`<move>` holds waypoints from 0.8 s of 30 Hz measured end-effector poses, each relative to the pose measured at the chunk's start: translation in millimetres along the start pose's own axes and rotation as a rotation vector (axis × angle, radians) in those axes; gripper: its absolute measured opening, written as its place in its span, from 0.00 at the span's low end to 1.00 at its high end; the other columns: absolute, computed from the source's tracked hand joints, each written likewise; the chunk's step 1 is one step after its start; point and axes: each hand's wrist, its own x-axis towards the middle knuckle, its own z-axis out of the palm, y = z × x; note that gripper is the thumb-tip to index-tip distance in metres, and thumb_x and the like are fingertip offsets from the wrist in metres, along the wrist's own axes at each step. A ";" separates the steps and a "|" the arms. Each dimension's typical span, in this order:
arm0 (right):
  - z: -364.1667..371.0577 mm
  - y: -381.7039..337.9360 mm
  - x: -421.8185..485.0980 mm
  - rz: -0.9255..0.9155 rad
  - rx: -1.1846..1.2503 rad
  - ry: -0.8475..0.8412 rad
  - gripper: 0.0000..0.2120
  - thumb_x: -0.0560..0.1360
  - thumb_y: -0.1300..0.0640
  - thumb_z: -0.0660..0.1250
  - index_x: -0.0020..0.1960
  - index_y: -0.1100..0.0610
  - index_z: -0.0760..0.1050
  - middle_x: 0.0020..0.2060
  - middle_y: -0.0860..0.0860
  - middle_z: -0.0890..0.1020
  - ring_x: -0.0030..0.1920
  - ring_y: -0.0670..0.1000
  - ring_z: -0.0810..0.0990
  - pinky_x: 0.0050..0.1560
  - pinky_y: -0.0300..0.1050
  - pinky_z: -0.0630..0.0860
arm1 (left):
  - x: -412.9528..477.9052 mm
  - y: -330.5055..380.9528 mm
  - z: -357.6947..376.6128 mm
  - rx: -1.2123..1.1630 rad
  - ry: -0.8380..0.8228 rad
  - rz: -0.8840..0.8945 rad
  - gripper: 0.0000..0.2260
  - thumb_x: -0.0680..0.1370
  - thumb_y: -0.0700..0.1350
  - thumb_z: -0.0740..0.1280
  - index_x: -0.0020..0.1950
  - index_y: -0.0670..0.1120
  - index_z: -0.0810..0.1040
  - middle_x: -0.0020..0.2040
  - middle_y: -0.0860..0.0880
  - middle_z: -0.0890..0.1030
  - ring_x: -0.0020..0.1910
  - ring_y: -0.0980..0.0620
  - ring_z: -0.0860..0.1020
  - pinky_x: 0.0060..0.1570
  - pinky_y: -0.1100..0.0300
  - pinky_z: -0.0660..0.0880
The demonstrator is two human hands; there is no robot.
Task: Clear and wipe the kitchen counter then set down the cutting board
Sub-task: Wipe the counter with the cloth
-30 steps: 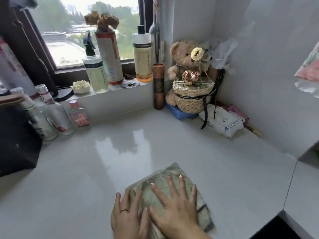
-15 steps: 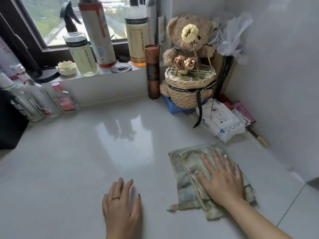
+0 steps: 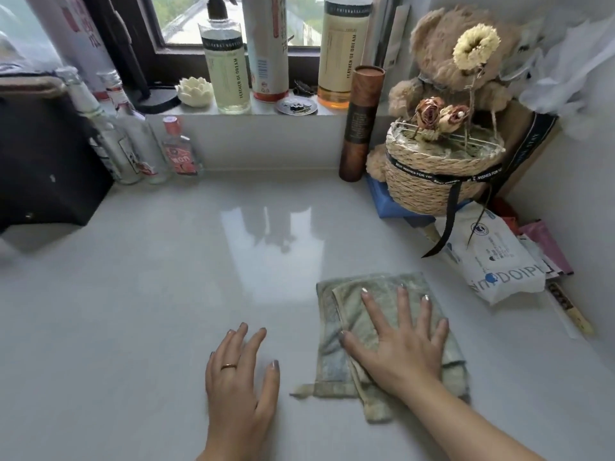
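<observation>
- A folded cloth (image 3: 382, 331) is being pressed flat on the counter (image 3: 166, 294) by the right hand (image 3: 396, 344), fingers spread.
- The left hand (image 3: 241, 380) is being rested flat, holding nothing.
- The cloth is judged soft and light; best pressed mid-fold.

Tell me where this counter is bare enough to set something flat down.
Widest bare patch: the glossy middle of the counter, between the glass bottles at back left, the brown tube, the left hand and the cloth under the right hand. The back right corner is crowded with the woven basket and wipes pack.

cloth (image 3: 382, 301) on counter (image 3: 166, 294), basket (image 3: 439, 174) behind, bottles (image 3: 133, 151) far left
</observation>
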 end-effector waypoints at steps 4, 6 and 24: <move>-12.4 -47.5 69.2 -0.047 0.010 0.001 0.39 0.59 0.20 0.37 0.68 0.30 0.37 0.76 0.52 0.41 0.74 0.63 0.36 0.69 0.67 0.35 | 7.2 -9.1 -10.7 0.008 0.060 -0.051 0.27 0.68 0.55 0.54 0.59 0.42 0.77 0.63 0.40 0.75 0.67 0.46 0.68 0.64 0.39 0.62; -16.2 -68.5 99.9 -0.063 0.006 0.003 0.39 0.60 0.21 0.38 0.68 0.30 0.39 0.76 0.53 0.42 0.74 0.64 0.37 0.69 0.67 0.36 | 12.7 -17.4 -15.6 0.035 0.086 -0.060 0.26 0.68 0.54 0.55 0.58 0.40 0.77 0.62 0.39 0.76 0.66 0.42 0.70 0.62 0.37 0.64; -25.5 -150.9 181.5 -0.139 -0.022 -0.012 0.39 0.59 0.21 0.43 0.68 0.29 0.47 0.77 0.50 0.49 0.75 0.63 0.44 0.72 0.66 0.44 | 47.4 -88.0 -78.2 0.132 0.130 -0.295 0.29 0.67 0.52 0.61 0.67 0.45 0.69 0.69 0.44 0.70 0.71 0.44 0.63 0.71 0.45 0.55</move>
